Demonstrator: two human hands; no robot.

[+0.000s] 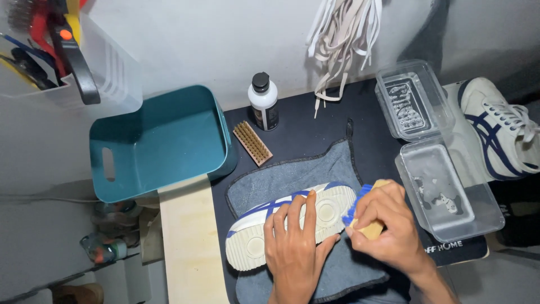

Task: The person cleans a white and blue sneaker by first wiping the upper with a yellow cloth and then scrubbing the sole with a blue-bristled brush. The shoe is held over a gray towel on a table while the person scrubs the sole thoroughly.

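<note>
A white sneaker with blue stripes (256, 236) lies sole-up on a grey cloth (292, 174). My left hand (292, 242) presses flat on the middle of its pale sole, fingers spread. My right hand (391, 231) grips a wooden brush with blue bristles (360, 211), and the bristles touch the sole's right end.
A teal plastic bin (152, 146) stands at the left. A wooden brush (252, 143) and a white bottle with a black cap (263, 101) lie behind the cloth. Two clear plastic trays (444, 186) sit at the right, beside a second sneaker (498, 126). White laces (340, 39) hang on the wall.
</note>
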